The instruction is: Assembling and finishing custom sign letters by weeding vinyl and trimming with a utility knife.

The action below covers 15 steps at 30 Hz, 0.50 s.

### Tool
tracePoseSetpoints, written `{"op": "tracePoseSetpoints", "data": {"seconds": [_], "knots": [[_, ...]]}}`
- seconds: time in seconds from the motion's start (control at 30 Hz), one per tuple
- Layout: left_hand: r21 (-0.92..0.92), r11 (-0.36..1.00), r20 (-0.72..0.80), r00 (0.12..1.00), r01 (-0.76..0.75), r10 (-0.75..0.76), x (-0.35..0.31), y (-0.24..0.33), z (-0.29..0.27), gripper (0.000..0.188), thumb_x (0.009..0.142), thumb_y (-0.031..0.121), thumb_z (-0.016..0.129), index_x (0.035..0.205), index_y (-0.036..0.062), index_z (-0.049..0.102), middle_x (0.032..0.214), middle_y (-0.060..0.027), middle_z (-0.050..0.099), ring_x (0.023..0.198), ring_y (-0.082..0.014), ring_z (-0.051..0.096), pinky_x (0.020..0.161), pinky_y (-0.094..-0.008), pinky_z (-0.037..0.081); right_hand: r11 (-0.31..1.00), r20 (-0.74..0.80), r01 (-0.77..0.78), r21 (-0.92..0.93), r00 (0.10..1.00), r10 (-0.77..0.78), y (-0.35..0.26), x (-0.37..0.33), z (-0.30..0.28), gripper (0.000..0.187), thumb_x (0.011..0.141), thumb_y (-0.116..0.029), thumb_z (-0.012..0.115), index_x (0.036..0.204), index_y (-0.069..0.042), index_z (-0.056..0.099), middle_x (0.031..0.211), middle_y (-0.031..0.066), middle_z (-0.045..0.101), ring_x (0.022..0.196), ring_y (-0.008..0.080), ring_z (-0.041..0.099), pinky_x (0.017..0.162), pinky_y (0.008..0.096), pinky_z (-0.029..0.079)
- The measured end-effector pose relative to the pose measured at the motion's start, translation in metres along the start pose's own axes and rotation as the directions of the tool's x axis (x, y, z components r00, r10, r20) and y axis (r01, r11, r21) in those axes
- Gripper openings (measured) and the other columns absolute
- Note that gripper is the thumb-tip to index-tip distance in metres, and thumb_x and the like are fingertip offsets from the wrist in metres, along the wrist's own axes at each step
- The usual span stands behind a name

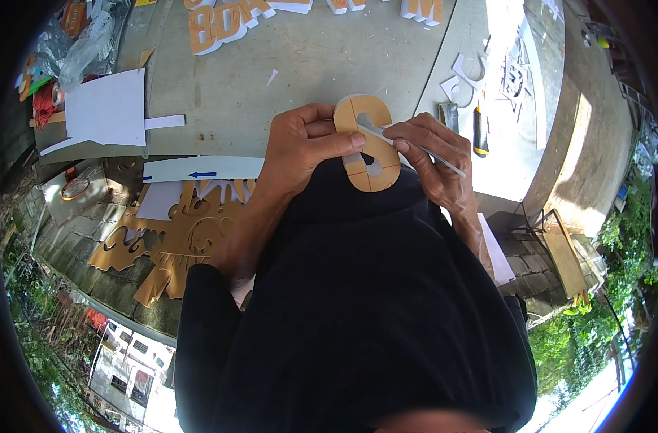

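Observation:
My left hand (303, 144) is closed on an S-shaped block (379, 177), its thumb lying on the front face. That face is brown with thin drawn lines, and the sides are white. The block is held up at the table's near edge, in front of my dark shirt. My right hand (437, 151) pinches a thin, pale strip (444, 166) between thumb and fingers. One end of the strip crosses the upper curve of the block; the other sticks out past my right palm. Whether it is stiff or bendable I cannot tell.
More letter-shaped blocks (220, 29) stand at the table's far side. To the right are a yellow-and-black cutter (480, 132) and white offcuts (466, 76). White sheet (105, 108) and clear plastic bags (90, 54) lie left. Cut brown sheets (177, 238) lie below the left edge.

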<state>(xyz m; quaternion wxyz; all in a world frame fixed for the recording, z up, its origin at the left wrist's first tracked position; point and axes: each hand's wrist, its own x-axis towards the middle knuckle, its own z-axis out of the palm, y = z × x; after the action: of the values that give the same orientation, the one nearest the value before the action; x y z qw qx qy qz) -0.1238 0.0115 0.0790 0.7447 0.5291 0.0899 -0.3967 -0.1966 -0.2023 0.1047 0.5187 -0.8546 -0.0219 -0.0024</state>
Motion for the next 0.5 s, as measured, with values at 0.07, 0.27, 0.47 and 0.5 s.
{"op": "tracePoseSetpoints", "data": {"seconds": [0.07, 0.27, 0.47, 0.5], "knots": [[0.001, 1.000, 0.002, 1.000, 0.003, -0.003, 0.001, 0.000, 0.000, 0.045, 0.077, 0.000, 0.081, 0.113, -0.0166, 0.060, 0.095, -0.0241, 0.073, 0.087, -0.0249, 0.074, 0.079, -0.0324, 0.062, 1.000, 0.011, -0.003, -0.003, 1.000, 0.003, -0.003, 0.001, -0.001, 0.014, 0.090, -0.010, 0.070, 0.102, -0.004, 0.074, 0.092, 0.0107, 0.072, 0.081, 0.0248, 0.072, 0.068, 0.0363, 0.059], [0.004, 1.000, 0.010, 1.000, -0.015, 0.015, 0.003, 0.001, 0.000, 0.046, 0.077, -0.001, 0.081, 0.114, -0.0170, 0.059, 0.096, -0.0246, 0.073, 0.087, -0.0254, 0.074, 0.079, -0.0330, 0.062, 0.994, 0.023, 0.047, -0.095, 0.999, -0.045, -0.004, 0.003, -0.005, 0.014, 0.089, -0.003, 0.070, 0.102, -0.003, 0.072, 0.093, 0.0097, 0.069, 0.080, 0.0247, 0.070, 0.068, 0.0366, 0.058], [0.026, 0.999, 0.016, 0.999, -0.035, 0.034, 0.006, 0.001, -0.001, 0.046, 0.077, -0.002, 0.080, 0.115, -0.0172, 0.059, 0.097, -0.0251, 0.073, 0.088, -0.0261, 0.074, 0.079, -0.0339, 0.063, 0.978, -0.035, 0.061, -0.198, 0.997, -0.069, -0.007, -0.004, -0.020, 0.012, 0.089, -0.002, 0.070, 0.101, -0.003, 0.072, 0.090, 0.0101, 0.069, 0.077, 0.0226, 0.069, 0.066, 0.0359, 0.056], [0.035, 0.999, 0.019, 0.999, -0.039, 0.038, 0.006, 0.001, -0.001, 0.046, 0.077, -0.002, 0.080, 0.115, -0.0173, 0.059, 0.097, -0.0252, 0.073, 0.088, -0.0262, 0.074, 0.079, -0.0341, 0.063, 0.988, -0.046, 0.041, -0.149, 0.998, -0.048, -0.008, -0.005, -0.021, 0.011, 0.090, -0.003, 0.070, 0.101, -0.003, 0.072, 0.089, 0.0104, 0.069, 0.076, 0.0224, 0.069, 0.065, 0.0356, 0.055]]}}
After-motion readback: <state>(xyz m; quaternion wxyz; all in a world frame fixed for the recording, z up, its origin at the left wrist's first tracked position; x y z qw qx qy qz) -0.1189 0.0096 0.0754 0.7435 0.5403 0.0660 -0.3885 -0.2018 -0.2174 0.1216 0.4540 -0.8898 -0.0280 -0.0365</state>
